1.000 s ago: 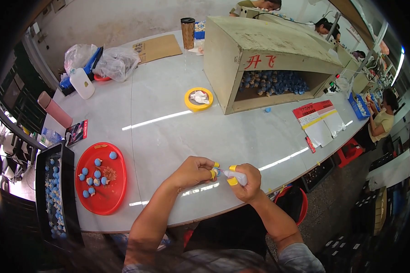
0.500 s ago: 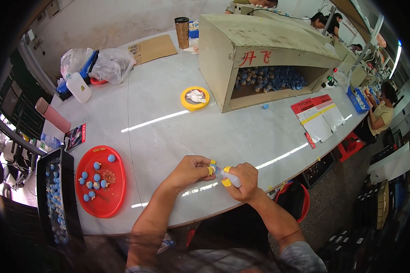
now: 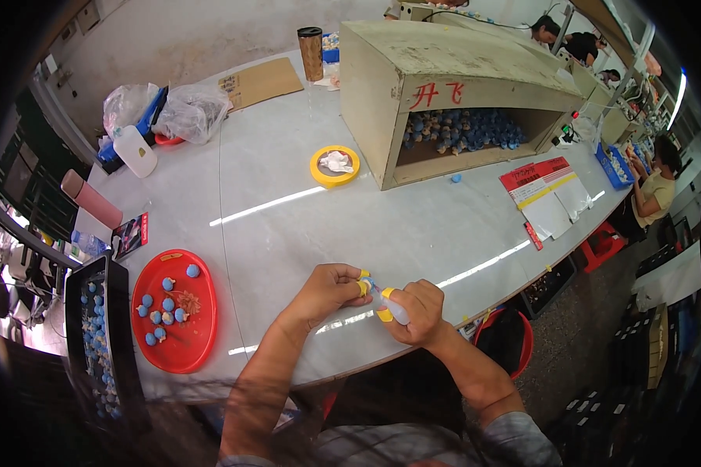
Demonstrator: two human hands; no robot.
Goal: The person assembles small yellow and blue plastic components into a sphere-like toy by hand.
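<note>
Hands (image 3: 370, 300) on one small bottle (image 3: 396, 310); nine blue balls (image 3: 163, 305) on one red tray (image 3: 191, 346).

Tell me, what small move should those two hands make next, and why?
Probably a gentle squeeze of the small white squeeze bottle in the right hand. Its nozzle points at the tiny blue piece pinched in the left hand, both hands close together above the white tabletop.

Grey sleeves, seemingly; yellow fingertip covers (image 3: 364, 287).
</note>
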